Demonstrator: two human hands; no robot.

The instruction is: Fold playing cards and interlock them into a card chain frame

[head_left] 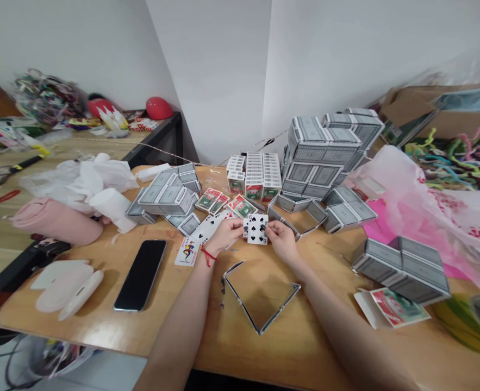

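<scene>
Both hands meet over the middle of the wooden table [101, 326]. My left hand [223, 234], with a red string on its wrist, and my right hand [281, 239] together pinch a small stack of playing cards [256, 229] whose top card is a six of spades. More cards [205, 231] lie fanned face up just left of my left hand, with a joker card [187, 251] at their near end. Below my hands stands a square frame of upright cards [260, 296].
A black phone [141, 274] lies to the left. Grey card boxes are piled at the back left [166, 198], back right [325, 146] and near right [403, 269]. Small decks [254, 176] stand behind. A pink plastic bag [427, 212] and white tissue [85, 179] flank the table.
</scene>
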